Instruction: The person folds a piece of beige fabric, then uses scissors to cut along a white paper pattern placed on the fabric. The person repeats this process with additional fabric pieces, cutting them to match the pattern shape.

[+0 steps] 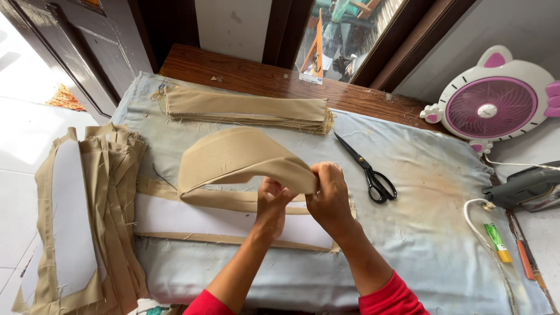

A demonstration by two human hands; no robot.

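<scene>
"What lay around the work?"

"A stack of folded tan strips [248, 109] sat at the far edge of the padded pressing table [420, 233], black scissors [368, 171] lay just right of the hands, and more tan pieces with white interfacing [87, 221] hung off the left side. A pink-and-white fan [494, 100] and an iron [525, 188] stood at the right (nothing blocked the hands)."

"And the hands?"

"Both forearms reached in from below. The left hand [271, 201] pinched the underside of the curved tan fabric piece [239, 157] at the table's middle, above a flat tan-and-white strip [227, 219]; the right hand [329, 195] gripped its folded end, knuckles up."
</scene>
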